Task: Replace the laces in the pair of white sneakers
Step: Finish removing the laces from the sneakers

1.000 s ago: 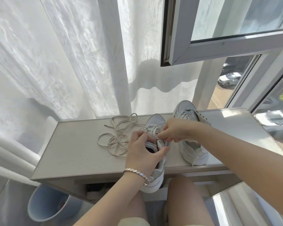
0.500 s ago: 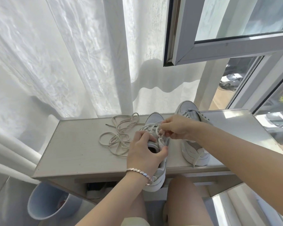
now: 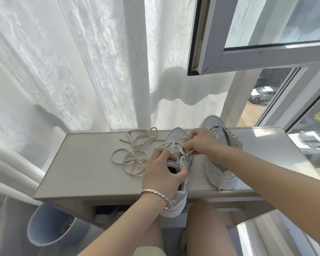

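The left hand (image 3: 163,174) covers the collar of the nearer white low-top sneaker (image 3: 175,135), and the right hand (image 3: 201,141) hides the eyelet its pale flat lace (image 3: 184,151) enters. The right forearm (image 3: 248,163) crosses the second white sneaker (image 3: 218,172) at its middle. The contents of the round pale-blue bin (image 3: 42,228) are too dim to tell.

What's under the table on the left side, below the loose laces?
A pale blue bin sits partly beneath the table edge. Something reddish shows inside it; its wall hides the rest. The dark gap under the tabletop is too dim to read.
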Demonstrator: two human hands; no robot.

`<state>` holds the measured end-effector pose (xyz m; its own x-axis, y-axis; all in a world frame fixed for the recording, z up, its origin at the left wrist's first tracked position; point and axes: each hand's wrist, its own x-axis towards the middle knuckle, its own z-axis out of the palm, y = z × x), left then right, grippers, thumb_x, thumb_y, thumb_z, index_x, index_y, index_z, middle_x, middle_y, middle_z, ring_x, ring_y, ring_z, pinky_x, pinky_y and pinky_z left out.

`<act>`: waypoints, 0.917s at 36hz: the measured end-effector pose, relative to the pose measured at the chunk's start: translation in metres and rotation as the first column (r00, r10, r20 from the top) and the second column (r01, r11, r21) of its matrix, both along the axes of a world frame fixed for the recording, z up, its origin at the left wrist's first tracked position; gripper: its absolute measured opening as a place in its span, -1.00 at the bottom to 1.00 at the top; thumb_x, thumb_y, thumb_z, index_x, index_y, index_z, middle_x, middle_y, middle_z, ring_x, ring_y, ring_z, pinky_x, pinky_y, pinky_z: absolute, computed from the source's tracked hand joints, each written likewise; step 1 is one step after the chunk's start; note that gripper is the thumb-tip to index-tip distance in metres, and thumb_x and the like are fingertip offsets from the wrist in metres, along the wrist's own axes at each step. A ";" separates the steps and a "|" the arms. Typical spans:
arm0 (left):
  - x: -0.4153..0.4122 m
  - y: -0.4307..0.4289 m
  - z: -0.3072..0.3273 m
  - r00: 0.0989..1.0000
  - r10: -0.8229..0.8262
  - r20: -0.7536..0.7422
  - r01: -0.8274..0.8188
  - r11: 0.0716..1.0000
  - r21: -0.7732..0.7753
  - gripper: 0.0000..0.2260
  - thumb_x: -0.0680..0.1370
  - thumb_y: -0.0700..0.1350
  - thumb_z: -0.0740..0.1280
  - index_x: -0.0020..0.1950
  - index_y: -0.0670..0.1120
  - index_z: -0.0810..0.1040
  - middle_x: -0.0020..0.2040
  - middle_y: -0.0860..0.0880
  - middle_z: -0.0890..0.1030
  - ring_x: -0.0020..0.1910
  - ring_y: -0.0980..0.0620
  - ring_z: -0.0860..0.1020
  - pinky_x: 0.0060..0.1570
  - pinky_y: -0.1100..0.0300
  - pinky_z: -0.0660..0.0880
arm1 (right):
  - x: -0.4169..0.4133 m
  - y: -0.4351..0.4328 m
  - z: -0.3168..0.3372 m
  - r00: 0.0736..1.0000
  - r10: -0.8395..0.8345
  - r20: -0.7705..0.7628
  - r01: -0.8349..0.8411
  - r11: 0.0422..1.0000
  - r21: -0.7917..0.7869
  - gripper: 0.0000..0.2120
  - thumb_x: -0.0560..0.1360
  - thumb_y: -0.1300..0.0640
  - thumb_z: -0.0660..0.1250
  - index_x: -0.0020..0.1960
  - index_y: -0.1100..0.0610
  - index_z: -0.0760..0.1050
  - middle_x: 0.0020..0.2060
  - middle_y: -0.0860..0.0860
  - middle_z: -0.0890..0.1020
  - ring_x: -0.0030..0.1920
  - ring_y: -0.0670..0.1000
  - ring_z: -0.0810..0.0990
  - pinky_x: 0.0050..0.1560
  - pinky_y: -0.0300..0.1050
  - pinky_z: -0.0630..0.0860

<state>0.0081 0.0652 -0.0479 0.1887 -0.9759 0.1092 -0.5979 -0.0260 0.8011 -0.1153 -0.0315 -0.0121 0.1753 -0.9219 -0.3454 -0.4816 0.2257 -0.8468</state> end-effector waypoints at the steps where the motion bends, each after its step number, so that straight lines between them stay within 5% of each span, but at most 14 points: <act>1: 0.000 0.000 0.000 1.000 0.000 0.004 0.000 1.000 0.001 -0.79 0.37 0.06 0.43 -0.21 0.11 0.39 -0.06 0.21 0.38 -0.09 0.16 0.45 -0.17 0.28 0.40 | 0.001 0.000 -0.002 0.991 -0.091 0.096 0.081 0.991 0.107 -0.74 0.39 0.44 0.33 -0.28 0.15 0.34 -0.40 0.09 0.46 -0.41 0.00 0.49 -0.34 -0.15 0.56; 6: -0.001 -0.001 0.001 1.000 -0.014 0.017 0.013 1.000 0.023 -0.79 0.37 0.07 0.42 -0.20 0.13 0.38 -0.04 0.23 0.36 -0.06 0.15 0.44 -0.15 0.24 0.40 | 0.005 0.003 -0.004 0.908 -0.316 0.275 0.228 0.924 0.307 -0.77 0.42 0.51 0.23 -0.23 0.21 0.38 -0.45 0.13 0.43 -0.58 -0.06 0.36 -0.47 -0.19 0.46; 9: -0.002 0.000 0.000 0.999 -0.026 0.021 0.025 0.999 0.030 -0.77 0.36 0.07 0.42 -0.19 0.13 0.37 -0.04 0.23 0.35 -0.04 0.12 0.44 -0.15 0.22 0.40 | 0.006 0.001 -0.003 0.945 -0.227 0.233 0.199 0.970 0.139 -0.72 0.40 0.52 0.22 -0.18 0.15 0.33 -0.46 0.06 0.37 -0.58 -0.06 0.31 -0.57 -0.25 0.32; 11: -0.001 0.000 0.001 1.000 -0.021 0.013 0.021 0.999 0.031 -0.77 0.36 0.07 0.42 -0.21 0.13 0.36 -0.04 0.23 0.35 -0.04 0.13 0.44 -0.15 0.23 0.40 | 0.001 -0.001 0.001 0.990 0.079 -0.113 -0.107 0.958 -0.268 -0.77 0.38 0.44 0.21 -0.19 0.13 0.33 -0.46 0.00 0.35 -0.50 -0.02 0.34 -0.48 -0.22 0.28; 13: 0.000 0.000 0.002 1.000 -0.007 -0.003 0.007 0.999 0.038 -0.78 0.38 0.07 0.41 -0.22 0.13 0.35 -0.04 0.23 0.35 -0.05 0.14 0.44 -0.15 0.24 0.40 | -0.005 -0.002 0.012 0.711 0.247 -0.658 -0.602 0.698 -0.388 -0.82 0.41 0.38 0.18 -0.12 0.12 0.30 -0.45 -0.03 0.32 -0.38 0.10 0.34 -0.45 -0.15 0.19; 14: 0.000 -0.001 0.002 1.000 -0.004 -0.004 0.004 0.999 0.039 -0.78 0.38 0.06 0.41 -0.22 0.13 0.35 -0.04 0.23 0.35 -0.05 0.14 0.44 -0.15 0.24 0.41 | -0.011 -0.006 0.018 0.577 0.213 -0.789 -0.714 0.600 -0.361 -0.85 0.44 0.35 0.16 -0.09 0.13 0.31 -0.44 -0.02 0.32 -0.35 0.14 0.34 -0.44 -0.13 0.17; 15: -0.001 -0.001 0.002 1.000 -0.006 0.002 0.006 0.999 0.040 -0.78 0.38 0.06 0.41 -0.23 0.14 0.35 -0.03 0.24 0.35 -0.05 0.13 0.44 -0.14 0.23 0.41 | -0.017 -0.010 0.020 0.573 0.159 -0.804 -0.716 0.575 -0.396 -0.89 0.47 0.32 0.18 -0.07 0.14 0.34 -0.43 -0.02 0.35 -0.32 0.15 0.36 -0.42 -0.12 0.18; 18: -0.002 -0.001 0.002 1.000 -0.005 0.018 0.004 0.999 0.041 -0.80 0.39 0.07 0.40 -0.20 0.12 0.36 -0.04 0.21 0.35 -0.05 0.12 0.44 -0.14 0.22 0.42 | -0.025 -0.019 0.022 0.923 0.026 -0.383 -0.220 0.852 -0.474 -0.83 0.47 0.16 0.37 -0.15 0.13 0.36 -0.43 -0.02 0.43 -0.39 0.04 0.46 -0.29 -0.14 0.36; 21: -0.002 -0.002 0.002 1.000 0.012 0.023 -0.013 0.999 0.043 -0.80 0.38 0.06 0.40 -0.17 0.09 0.39 -0.04 0.20 0.34 -0.05 0.10 0.45 -0.14 0.20 0.43 | -0.026 -0.024 0.020 0.999 -0.046 -0.005 0.045 0.991 -0.125 -0.78 0.42 0.14 0.46 -0.24 0.10 0.40 -0.46 0.00 0.43 -0.52 -0.04 0.41 -0.43 -0.20 0.43; 24: -0.002 -0.001 0.003 0.999 0.000 0.033 -0.002 0.999 0.053 -0.80 0.38 0.07 0.40 -0.18 0.09 0.39 -0.04 0.20 0.34 -0.04 0.10 0.44 -0.13 0.19 0.44 | -0.036 -0.025 0.022 0.955 0.091 -0.282 -0.173 0.944 -0.281 -0.75 0.43 0.12 0.43 -0.29 0.10 0.38 -0.51 -0.03 0.40 -0.51 -0.07 0.37 -0.40 -0.21 0.34; 26: -0.003 -0.001 0.003 0.999 -0.007 0.044 0.004 0.998 0.060 -0.80 0.38 0.08 0.40 -0.17 0.10 0.39 -0.04 0.21 0.34 -0.03 0.10 0.44 -0.12 0.18 0.44 | -0.049 -0.027 0.026 0.774 0.099 -0.625 -0.451 0.779 -0.435 -0.67 0.45 0.10 0.40 -0.35 0.07 0.28 -0.50 -0.04 0.37 -0.42 0.02 0.36 -0.39 -0.19 0.27; 28: -0.003 -0.002 0.003 0.999 -0.013 0.050 0.009 0.998 0.066 -0.80 0.38 0.09 0.40 -0.17 0.09 0.40 -0.04 0.21 0.34 -0.04 0.11 0.44 -0.15 0.20 0.42 | -0.054 -0.026 0.032 0.683 0.070 -0.727 -0.551 0.704 -0.449 -0.56 0.46 0.03 0.39 -0.42 0.05 0.19 -0.53 -0.05 0.32 -0.44 0.02 0.30 -0.42 -0.20 0.21; 30: -0.003 -0.002 0.003 0.999 -0.007 0.039 0.005 0.998 0.061 -0.80 0.38 0.07 0.40 -0.17 0.08 0.40 -0.04 0.21 0.34 -0.04 0.11 0.44 -0.18 0.22 0.40 | -0.054 -0.028 0.032 0.829 0.099 -0.551 -0.382 0.819 -0.428 -0.53 0.45 -0.04 0.40 -0.45 0.14 0.24 -0.55 -0.01 0.34 -0.51 -0.05 0.36 -0.38 -0.20 0.34; 33: -0.003 -0.002 0.002 0.999 0.008 0.038 -0.009 0.999 0.045 -0.80 0.39 0.06 0.40 -0.19 0.08 0.38 -0.05 0.19 0.34 -0.05 0.10 0.44 -0.20 0.24 0.37 | -0.048 -0.025 0.036 0.999 0.037 -0.012 -0.037 0.999 -0.015 -0.70 0.49 0.03 0.36 -0.25 0.24 0.43 -0.56 0.02 0.31 -0.62 -0.11 0.36 -0.31 -0.19 0.57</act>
<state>0.0052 0.0633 -0.0458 0.1936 -0.9784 0.0726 -0.6275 -0.0666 0.7758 -0.1629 -0.0567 0.0236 0.2053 -0.9202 -0.3333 -0.4990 0.1946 -0.8445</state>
